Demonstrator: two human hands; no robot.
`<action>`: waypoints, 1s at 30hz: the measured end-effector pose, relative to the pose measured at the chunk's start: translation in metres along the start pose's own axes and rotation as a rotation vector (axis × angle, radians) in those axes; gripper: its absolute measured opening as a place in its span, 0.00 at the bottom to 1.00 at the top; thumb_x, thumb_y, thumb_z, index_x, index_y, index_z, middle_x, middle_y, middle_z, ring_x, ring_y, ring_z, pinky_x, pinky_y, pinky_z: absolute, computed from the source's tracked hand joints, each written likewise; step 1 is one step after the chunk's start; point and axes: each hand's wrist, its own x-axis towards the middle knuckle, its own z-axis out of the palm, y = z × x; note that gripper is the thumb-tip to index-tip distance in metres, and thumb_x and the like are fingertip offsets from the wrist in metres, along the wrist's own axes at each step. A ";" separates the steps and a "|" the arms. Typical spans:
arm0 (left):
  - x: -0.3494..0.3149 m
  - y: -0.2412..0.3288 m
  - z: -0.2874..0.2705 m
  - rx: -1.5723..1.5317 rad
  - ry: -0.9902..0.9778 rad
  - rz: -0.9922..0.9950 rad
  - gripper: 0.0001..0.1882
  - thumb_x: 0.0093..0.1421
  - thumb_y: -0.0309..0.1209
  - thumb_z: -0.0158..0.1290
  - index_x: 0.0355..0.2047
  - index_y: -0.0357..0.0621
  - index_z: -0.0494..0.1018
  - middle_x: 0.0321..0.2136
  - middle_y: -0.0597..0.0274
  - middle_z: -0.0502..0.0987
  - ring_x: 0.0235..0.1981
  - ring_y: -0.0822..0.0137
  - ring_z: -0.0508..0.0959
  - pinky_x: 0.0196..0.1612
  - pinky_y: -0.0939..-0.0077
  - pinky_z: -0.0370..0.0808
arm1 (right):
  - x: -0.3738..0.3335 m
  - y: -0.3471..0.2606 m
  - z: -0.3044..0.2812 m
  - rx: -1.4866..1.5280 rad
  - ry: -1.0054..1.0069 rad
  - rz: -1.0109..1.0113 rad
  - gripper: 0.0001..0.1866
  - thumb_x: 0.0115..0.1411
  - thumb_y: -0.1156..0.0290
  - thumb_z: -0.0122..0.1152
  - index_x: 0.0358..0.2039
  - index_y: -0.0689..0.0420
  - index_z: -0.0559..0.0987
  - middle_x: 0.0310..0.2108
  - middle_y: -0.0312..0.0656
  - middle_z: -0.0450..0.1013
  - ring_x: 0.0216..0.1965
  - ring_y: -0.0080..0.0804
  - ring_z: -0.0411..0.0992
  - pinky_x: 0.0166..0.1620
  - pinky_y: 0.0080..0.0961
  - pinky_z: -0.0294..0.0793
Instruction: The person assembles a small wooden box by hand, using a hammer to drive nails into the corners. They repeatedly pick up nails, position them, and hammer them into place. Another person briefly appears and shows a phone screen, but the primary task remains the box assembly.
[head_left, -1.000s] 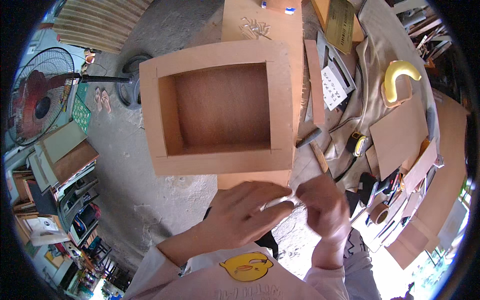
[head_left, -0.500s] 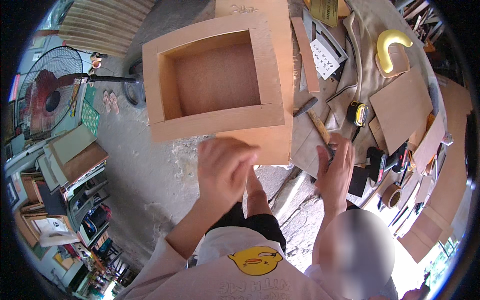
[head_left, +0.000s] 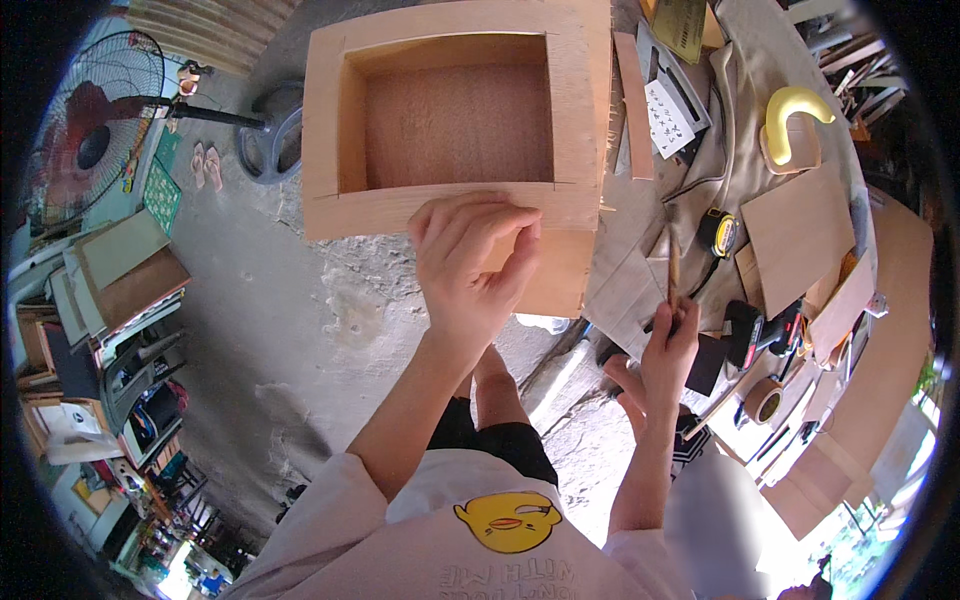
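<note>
A shallow box (head_left: 325,130) with a wide, pale wooden rim and a brown recessed floor lies on a wooden board (head_left: 556,275). My left hand (head_left: 468,262) is over the rim's near edge, fingers curled and thumb brought toward the index finger; anything pinched there is too small or hidden to make out. To the right, my right hand (head_left: 672,345) is closed around a hammer (head_left: 674,268). Its wooden handle points away from me, and its head cannot be made out.
A tape measure (head_left: 718,232), cordless drill (head_left: 742,330), roll of tape (head_left: 763,400) and brown panel (head_left: 798,240) lie on the right-hand worktable. A curved yellow object (head_left: 790,105) sits farther back. A standing fan (head_left: 95,145) and stacked boards (head_left: 120,260) are at left.
My right hand has closed on the hammer and turned its handle more upright. My left hand has moved forward onto the box rim. The whole view has shifted slightly.
</note>
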 end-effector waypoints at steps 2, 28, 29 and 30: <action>0.002 0.001 0.003 0.011 -0.024 -0.031 0.08 0.54 0.27 0.67 0.33 0.53 0.82 0.36 0.68 0.84 0.44 0.64 0.81 0.56 0.64 0.64 | -0.018 -0.007 -0.008 0.189 0.038 0.003 0.13 0.72 0.63 0.55 0.44 0.60 0.70 0.23 0.34 0.69 0.21 0.29 0.66 0.27 0.29 0.68; -0.007 -0.010 0.007 -0.024 -0.021 -0.046 0.07 0.53 0.32 0.68 0.33 0.57 0.82 0.41 0.74 0.83 0.53 0.64 0.79 0.63 0.58 0.60 | -0.038 -0.147 -0.053 -0.041 -0.183 -0.331 0.10 0.70 0.76 0.55 0.49 0.66 0.73 0.35 0.50 0.83 0.32 0.35 0.84 0.34 0.25 0.80; -0.007 -0.010 0.008 -0.034 -0.017 -0.040 0.07 0.54 0.32 0.68 0.32 0.57 0.81 0.42 0.74 0.83 0.54 0.65 0.78 0.63 0.59 0.60 | -0.036 -0.147 -0.050 -0.063 -0.196 -0.353 0.10 0.70 0.76 0.54 0.49 0.66 0.73 0.35 0.49 0.83 0.31 0.34 0.83 0.34 0.25 0.80; -0.007 -0.010 0.009 -0.043 -0.012 -0.035 0.06 0.54 0.33 0.67 0.32 0.56 0.80 0.42 0.74 0.83 0.55 0.66 0.78 0.63 0.60 0.59 | -0.035 -0.145 -0.050 -0.103 -0.208 -0.355 0.10 0.70 0.77 0.54 0.49 0.65 0.72 0.34 0.48 0.84 0.28 0.32 0.82 0.31 0.25 0.80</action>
